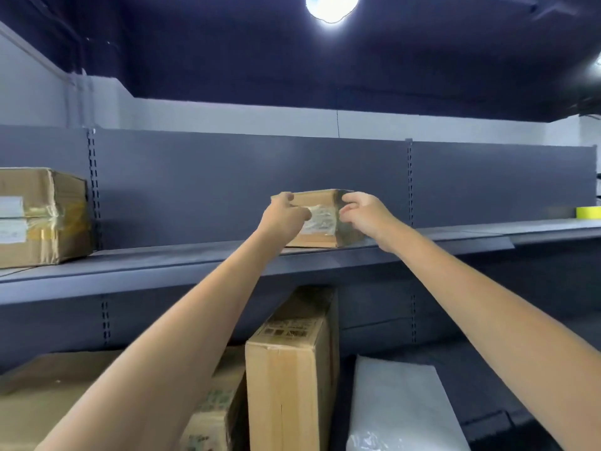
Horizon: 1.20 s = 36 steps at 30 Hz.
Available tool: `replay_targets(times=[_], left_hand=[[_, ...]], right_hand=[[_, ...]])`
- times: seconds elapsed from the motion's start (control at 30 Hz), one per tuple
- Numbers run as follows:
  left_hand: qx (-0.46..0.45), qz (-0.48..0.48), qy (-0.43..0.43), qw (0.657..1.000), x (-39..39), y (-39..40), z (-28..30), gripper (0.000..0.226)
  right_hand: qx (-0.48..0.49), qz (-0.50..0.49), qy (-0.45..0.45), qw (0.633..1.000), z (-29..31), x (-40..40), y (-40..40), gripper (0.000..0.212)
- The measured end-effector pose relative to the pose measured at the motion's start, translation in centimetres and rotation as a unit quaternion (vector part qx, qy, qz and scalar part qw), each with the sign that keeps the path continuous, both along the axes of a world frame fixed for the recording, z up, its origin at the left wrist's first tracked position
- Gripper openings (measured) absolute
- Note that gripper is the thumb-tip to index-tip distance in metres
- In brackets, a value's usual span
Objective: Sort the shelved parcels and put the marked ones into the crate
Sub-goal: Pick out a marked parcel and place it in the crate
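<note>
A small taped cardboard parcel [320, 222] with a white label sits on the upper grey shelf [182, 258], near its front edge. My left hand [284, 214] grips its left side, fingers curled over the top corner. My right hand [364, 213] grips its right side, thumb and fingers curled round the edge. Both arms reach up to it. No crate is in view.
A large taped cardboard box [42, 216] stands at the shelf's left end. A yellow tape roll [588, 212] lies far right. On the lower shelf are an upright tall box [292, 369], flatter boxes [214, 411] and a white plastic mailer [403, 408].
</note>
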<state>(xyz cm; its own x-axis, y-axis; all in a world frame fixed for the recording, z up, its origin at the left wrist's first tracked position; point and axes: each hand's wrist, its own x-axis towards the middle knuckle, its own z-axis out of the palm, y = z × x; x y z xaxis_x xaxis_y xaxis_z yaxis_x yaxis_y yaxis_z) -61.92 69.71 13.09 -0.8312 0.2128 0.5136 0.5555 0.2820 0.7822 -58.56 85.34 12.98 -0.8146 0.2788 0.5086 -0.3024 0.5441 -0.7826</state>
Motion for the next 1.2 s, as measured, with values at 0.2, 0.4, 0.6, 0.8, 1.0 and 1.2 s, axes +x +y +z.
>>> replay_targets(times=[0.2,0.4,0.6,0.8,1.0,1.2], left_hand=[[-0.025,0.074,-0.018,0.997,-1.1,-5.5,-1.4,0.058],[-0.035,0.069,-0.075,0.994,-3.5,-5.6,-1.2,0.020],[-0.099,0.058,-0.085,0.990,-5.7,-2.6,-0.6,0.008],[-0.028,0.020,-0.094,0.995,-6.3,-2.4,-0.8,0.018],[0.073,-0.017,0.000,0.997,-5.0,-6.0,0.3,0.029],[0.088,-0.091,0.126,0.984,-0.5,-10.9,1.2,0.045]], right_hand=[[0.018,-0.094,0.027,0.995,-1.8,0.3,-3.2,0.049],[0.045,-0.133,0.007,0.990,-2.5,-0.2,-3.3,0.054],[0.071,-0.103,-0.035,0.992,-2.9,-1.5,-3.4,0.044],[0.101,-0.103,-0.023,0.989,-3.5,-2.0,-3.7,0.020],[0.059,-0.069,0.075,0.993,-2.1,-0.9,-5.8,0.040],[-0.054,0.034,0.184,0.981,-1.0,0.2,-8.8,0.038]])
